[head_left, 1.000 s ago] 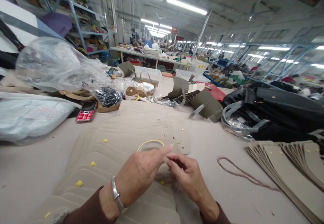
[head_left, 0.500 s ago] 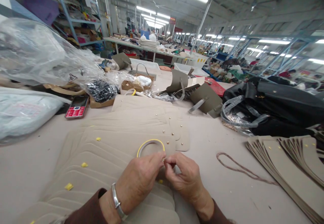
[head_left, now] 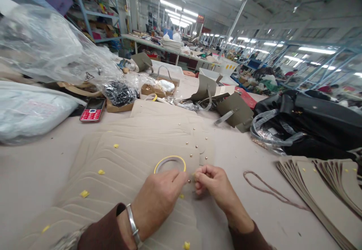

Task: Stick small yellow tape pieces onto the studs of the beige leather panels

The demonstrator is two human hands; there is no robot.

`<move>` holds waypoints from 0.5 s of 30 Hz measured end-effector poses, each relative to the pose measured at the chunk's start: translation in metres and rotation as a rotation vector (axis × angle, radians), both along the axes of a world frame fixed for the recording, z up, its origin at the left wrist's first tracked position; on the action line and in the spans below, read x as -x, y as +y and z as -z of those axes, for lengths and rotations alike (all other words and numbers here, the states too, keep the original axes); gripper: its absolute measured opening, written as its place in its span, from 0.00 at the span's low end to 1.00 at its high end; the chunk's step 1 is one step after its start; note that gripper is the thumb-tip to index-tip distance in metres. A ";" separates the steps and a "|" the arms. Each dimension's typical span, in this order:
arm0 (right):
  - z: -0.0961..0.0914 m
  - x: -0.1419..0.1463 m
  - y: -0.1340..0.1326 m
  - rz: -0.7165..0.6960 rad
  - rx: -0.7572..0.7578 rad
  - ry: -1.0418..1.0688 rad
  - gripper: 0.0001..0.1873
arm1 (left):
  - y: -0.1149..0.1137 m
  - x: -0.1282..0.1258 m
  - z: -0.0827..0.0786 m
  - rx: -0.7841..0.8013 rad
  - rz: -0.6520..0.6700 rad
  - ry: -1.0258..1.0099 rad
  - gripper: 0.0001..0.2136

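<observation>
My left hand [head_left: 160, 195], with a silver bracelet on its wrist, is closed around the near side of a narrow roll of yellow tape [head_left: 170, 158]. The far part of the ring stands out above my fingers. To its right, my right hand [head_left: 212, 184] is pinched, and a tiny yellow bit, seemingly a piece of tape, shows at its fingertips. Beneath both hands lie overlapping beige panels [head_left: 158, 138]. Small yellow tape pieces [head_left: 85, 194] sit on several of them, and small metal studs [head_left: 191, 155] line the right side.
A red-keyed phone [head_left: 92, 109] and plastic-wrapped bundles [head_left: 31, 110] lie at left. Olive bag panels [head_left: 234, 108] and an open cardboard box [head_left: 152, 89] are farther back. Black bags [head_left: 319, 118], a brown cord loop [head_left: 271, 189] and stacked beige strips [head_left: 316, 182] occupy the right.
My hands were together at the tape roll's edge and are now apart. The right hand has moved right with its fingers pinched; the left still holds the roll. The view has shifted slightly.
</observation>
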State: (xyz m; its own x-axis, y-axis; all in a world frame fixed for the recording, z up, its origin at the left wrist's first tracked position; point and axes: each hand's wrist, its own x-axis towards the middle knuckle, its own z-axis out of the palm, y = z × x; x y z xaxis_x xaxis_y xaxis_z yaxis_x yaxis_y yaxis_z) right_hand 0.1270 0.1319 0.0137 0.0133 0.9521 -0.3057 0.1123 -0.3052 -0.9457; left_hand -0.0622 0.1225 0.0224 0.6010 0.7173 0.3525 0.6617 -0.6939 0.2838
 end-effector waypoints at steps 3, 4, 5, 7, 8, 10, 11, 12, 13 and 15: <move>0.007 -0.008 -0.002 -0.085 0.069 -0.082 0.15 | 0.002 0.000 0.000 0.115 -0.051 0.220 0.06; 0.009 -0.008 -0.003 -0.097 0.066 -0.111 0.15 | 0.003 0.000 0.000 0.143 -0.060 0.264 0.06; 0.010 -0.007 -0.005 -0.112 0.058 -0.139 0.14 | 0.004 -0.001 -0.001 0.162 -0.064 0.288 0.05; 0.012 -0.005 -0.007 -0.146 0.032 -0.200 0.13 | 0.006 -0.002 -0.001 0.183 -0.062 0.290 0.04; 0.012 -0.004 -0.008 -0.160 0.009 -0.238 0.12 | 0.007 -0.002 -0.001 0.189 -0.057 0.281 0.04; 0.012 -0.002 -0.010 -0.188 -0.057 -0.334 0.11 | 0.008 -0.003 0.000 0.193 -0.054 0.260 0.05; 0.012 -0.001 -0.010 -0.202 -0.100 -0.392 0.11 | 0.008 -0.003 0.001 0.191 -0.054 0.250 0.05; 0.012 -0.001 -0.010 -0.216 -0.144 -0.451 0.11 | 0.008 -0.002 0.002 0.186 -0.058 0.241 0.05; 0.011 -0.001 -0.010 -0.229 -0.191 -0.508 0.11 | 0.008 -0.002 0.003 0.181 -0.060 0.233 0.05; 0.010 0.001 -0.011 -0.251 -0.281 -0.608 0.11 | 0.009 -0.002 0.005 0.177 -0.061 0.223 0.05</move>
